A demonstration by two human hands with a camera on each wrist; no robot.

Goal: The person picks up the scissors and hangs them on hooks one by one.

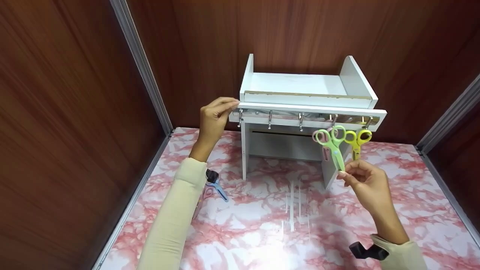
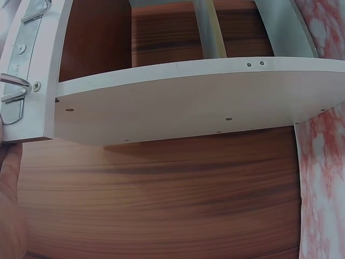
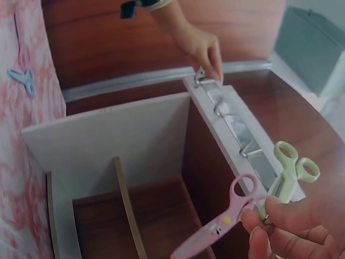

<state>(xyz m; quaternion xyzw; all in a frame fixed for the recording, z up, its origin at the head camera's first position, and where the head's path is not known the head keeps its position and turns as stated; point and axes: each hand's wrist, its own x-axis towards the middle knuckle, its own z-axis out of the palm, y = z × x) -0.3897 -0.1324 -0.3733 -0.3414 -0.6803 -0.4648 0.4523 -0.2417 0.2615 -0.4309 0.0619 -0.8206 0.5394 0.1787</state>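
My left hand grips the left end of a white hook rail, fixed along the front of a small white shelf unit. By the blade tip, my right hand pinches green scissors, handles up. Their finger loops are level with the hooks at the right part of the rail. Pink scissors hang just behind them, partly hidden by the green pair in the head view. Yellow scissors hang at the rightmost hook, beside the green ones. The left wrist view shows the rail's end over my fingertips.
Blue scissors and another pink pair lie on the red-and-white marbled tabletop, partly behind my left sleeve. Brown wood-grain panels enclose the back and sides. Pale streaks mark the surface before the shelf.
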